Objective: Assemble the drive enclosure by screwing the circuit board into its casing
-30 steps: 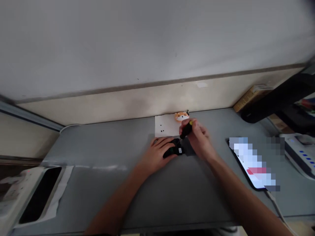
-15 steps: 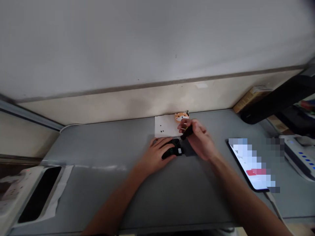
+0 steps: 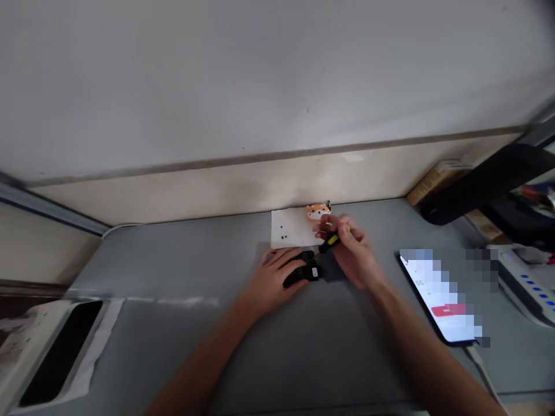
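Observation:
My left hand (image 3: 277,277) presses a small black device (image 3: 301,271) against the grey desk, its fingers curled over it. A white label shows on the device's right end; the hand covers much of the rest. In my right hand (image 3: 349,248) is a screwdriver (image 3: 332,238) with a black and yellow handle, tilted down towards the device's right end. Whether its tip touches the device I cannot tell. Just behind lies a white sheet of paper (image 3: 297,231) with several tiny dark pieces on it. An orange animal-face item (image 3: 318,213) sits at its back right corner.
A lit phone (image 3: 433,306) with a cable lies right of my right arm, beside a white power strip (image 3: 526,289). A dark phone (image 3: 65,352) rests at the far left. At the back right are a box (image 3: 436,182) and a black cylinder (image 3: 481,182).
The screwdriver has turned in my right hand, so more yellow shows on its handle. My left hand stays on the black device. The whole view has shifted slightly.

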`<state>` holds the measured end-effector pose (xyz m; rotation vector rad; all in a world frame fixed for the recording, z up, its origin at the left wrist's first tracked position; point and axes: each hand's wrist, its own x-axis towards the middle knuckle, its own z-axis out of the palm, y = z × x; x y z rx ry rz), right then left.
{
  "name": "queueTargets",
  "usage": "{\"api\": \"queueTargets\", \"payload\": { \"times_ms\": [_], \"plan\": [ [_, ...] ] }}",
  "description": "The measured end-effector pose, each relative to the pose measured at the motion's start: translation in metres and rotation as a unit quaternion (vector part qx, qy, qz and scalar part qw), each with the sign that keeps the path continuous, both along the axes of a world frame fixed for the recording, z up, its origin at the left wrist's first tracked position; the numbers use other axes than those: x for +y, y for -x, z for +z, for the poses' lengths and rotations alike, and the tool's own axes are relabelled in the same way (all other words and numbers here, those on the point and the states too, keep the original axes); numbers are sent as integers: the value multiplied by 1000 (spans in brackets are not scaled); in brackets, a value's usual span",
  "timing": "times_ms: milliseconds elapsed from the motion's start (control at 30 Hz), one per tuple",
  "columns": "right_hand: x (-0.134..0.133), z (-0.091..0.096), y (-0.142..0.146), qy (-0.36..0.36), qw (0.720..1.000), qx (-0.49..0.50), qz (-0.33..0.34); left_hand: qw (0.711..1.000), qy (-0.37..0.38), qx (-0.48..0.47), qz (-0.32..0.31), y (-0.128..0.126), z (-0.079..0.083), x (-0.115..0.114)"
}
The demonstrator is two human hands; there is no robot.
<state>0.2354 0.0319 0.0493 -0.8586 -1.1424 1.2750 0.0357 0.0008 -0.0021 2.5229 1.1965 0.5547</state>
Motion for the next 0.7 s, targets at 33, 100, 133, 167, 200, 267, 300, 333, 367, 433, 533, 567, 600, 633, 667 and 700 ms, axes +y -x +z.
{"api": "queueTargets", "payload": {
  "times_ms": [33,100,133,167,200,267,300,333,367,433,533,567,600,633,667,700],
  "plan": [
    [0,-1,-2,-4,1000,1,2,1000,4,0,-1,0,0,0],
    [-1,-3,-4,-14,1000,-19,4,1000,12,-1,-1,0,0,0],
    [-1,-4,-4,-24,999,-36,1,1000,14,0,2,1,0,0],
    [-1,-4,-4,-35,998,-49,-4,1000,14,1,5,1,0,-1],
    [-1,-3,-4,-42,998,-55,-7,1000,13,2,6,1,0,-1],
    [-1,0,-1,-37,998,-48,-4,1000,9,3,5,1,0,-1],
    [-1,2,0,-27,999,-42,2,1000,6,4,3,1,0,-1],
    [-1,4,1,-16,999,-37,6,1000,3,5,1,0,0,-1],
    [-1,5,1,-7,999,-37,7,1000,1,7,1,0,0,-1],
    [-2,4,0,0,999,-36,5,1000,-6,10,3,0,0,-1],
    [-2,-3,-2,-2,999,-36,10,1000,-10,10,3,0,0,-1],
    [-2,-5,-3,-5,999,-43,10,1000,-10,10,3,0,0,-1],
    [-2,-7,-3,-11,999,-51,7,1000,-9,10,2,0,0,-2],
    [-2,-7,-2,-17,998,-56,4,1000,-8,10,2,0,0,-2],
    [-2,-7,-1,-17,998,-52,3,1000,-8,11,2,1,0,-2],
    [-2,-6,0,-7,999,-41,5,1000,-9,11,1,1,1,-2]
  ]
}}
